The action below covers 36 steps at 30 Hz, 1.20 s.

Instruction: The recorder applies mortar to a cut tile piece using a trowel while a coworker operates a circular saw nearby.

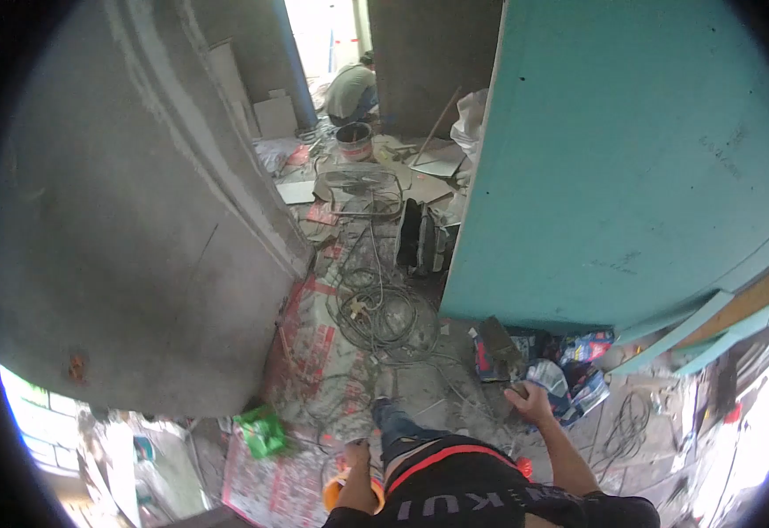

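My right hand (530,403) is closed around the near end of a flat, rectangular trowel (501,348) with a grey-brown, dirty blade pointing forward. Beneath and beyond it lie crumpled blue and white bags (569,378) on the floor. My left hand (358,454) hangs low at my left side with its fingers curled in; what they hold, if anything, is hidden. An orange bucket (335,495) is right by that forearm, partly covered by it, so I cannot tell whether the hand grips it.
Coiled cables (376,308) lie on the sheet-covered floor ahead, before an open tool bag (420,238) and a floor fan (358,192). A plaster wall (138,246) stands left, green board (622,176) right. A person (352,92) crouches beyond a bucket (355,141). A green bag (261,431) lies left.
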### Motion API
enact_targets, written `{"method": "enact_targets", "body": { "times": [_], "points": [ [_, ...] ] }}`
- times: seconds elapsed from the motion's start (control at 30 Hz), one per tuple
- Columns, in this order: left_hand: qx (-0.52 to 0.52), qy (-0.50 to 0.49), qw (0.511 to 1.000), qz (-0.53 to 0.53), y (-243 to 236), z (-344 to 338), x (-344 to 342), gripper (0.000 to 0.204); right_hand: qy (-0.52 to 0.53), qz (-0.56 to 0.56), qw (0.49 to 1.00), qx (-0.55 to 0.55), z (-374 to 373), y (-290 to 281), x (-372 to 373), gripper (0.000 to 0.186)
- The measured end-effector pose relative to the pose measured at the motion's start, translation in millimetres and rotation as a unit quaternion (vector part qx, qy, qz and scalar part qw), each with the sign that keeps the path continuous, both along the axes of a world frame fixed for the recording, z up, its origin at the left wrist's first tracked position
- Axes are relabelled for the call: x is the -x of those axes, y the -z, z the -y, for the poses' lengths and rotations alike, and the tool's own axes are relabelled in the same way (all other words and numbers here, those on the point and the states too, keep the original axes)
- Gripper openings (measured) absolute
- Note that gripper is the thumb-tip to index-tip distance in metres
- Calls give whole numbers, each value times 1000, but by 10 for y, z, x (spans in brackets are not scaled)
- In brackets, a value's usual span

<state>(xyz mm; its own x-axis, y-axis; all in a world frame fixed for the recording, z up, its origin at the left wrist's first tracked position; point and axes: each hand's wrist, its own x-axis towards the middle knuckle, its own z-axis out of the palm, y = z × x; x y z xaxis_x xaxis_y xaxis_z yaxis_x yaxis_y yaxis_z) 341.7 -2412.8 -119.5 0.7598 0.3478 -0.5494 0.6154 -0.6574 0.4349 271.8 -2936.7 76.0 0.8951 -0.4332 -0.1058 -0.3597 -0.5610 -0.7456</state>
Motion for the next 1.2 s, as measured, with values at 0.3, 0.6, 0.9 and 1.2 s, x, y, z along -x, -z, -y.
{"method": "enact_targets", "body": {
  "times": [0.3,0.6,0.9,1.2],
  "points": [
    [-32,315,949,1,557,-113,-2906,50,261,-230,936,-55,-1113,-138,-679,52],
    [97,160,982,9,116,420,-4814,50,213,-239,946,-40,-1519,16,-1569,42],
    [108,135,981,83,-13,-215,-4004,37,83,-201,970,-105,-1013,660,-3086,42],
    [-38,-46,994,95,-593,-649,-4544,38,-3,-82,990,-116,-735,294,-5232,53]
  ]
}}
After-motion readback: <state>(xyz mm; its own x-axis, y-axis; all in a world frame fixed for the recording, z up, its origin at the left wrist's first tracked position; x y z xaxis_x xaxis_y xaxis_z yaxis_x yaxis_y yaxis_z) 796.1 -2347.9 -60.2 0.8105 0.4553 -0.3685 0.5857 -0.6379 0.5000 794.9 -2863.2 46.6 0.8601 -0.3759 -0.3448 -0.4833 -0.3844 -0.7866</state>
